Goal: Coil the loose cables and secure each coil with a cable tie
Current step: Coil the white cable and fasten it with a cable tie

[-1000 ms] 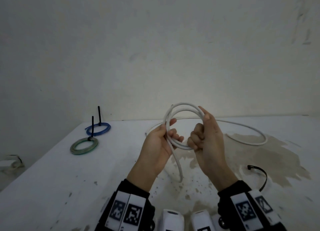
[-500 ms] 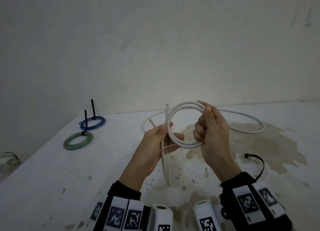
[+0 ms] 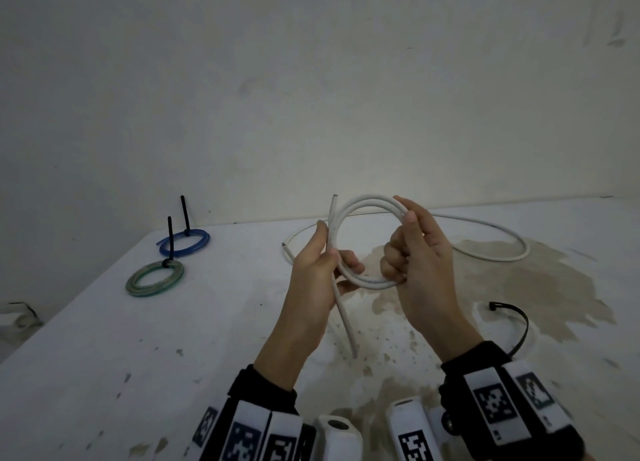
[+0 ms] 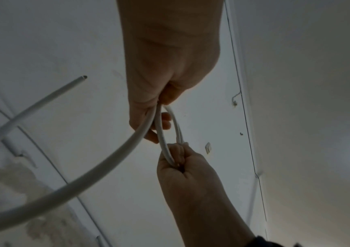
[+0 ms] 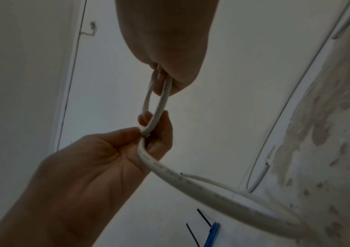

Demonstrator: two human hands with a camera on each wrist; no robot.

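I hold a white cable [image 3: 367, 200] wound into a small double loop above the table. My left hand [image 3: 332, 256] pinches the loop's left side between thumb and fingers. One cut end [image 3: 334, 199] stands up past the thumb, and the other tail [image 3: 348, 332] hangs down towards the table. My right hand [image 3: 405, 249] grips the loop's right side with curled fingers. The left wrist view shows the tail [image 4: 106, 158] sweeping out of my left hand [image 4: 159, 117]. In the right wrist view my right hand [image 5: 163, 80] clasps both strands [image 5: 159, 105]. A loose black cable tie [image 3: 519, 325] lies at the right.
A second white cable [image 3: 502, 253] lies loose on the table [image 3: 104, 339] behind my hands. At the back left sit a blue coil [image 3: 185, 242] and a green coil [image 3: 154, 279], each with a black tie round it. A brown stain [image 3: 571, 287] covers the right of the table.
The cable's cut end has swung up past my left thumb, adding a turn to the loop. Both hands keep their hold; the view has tilted slightly.
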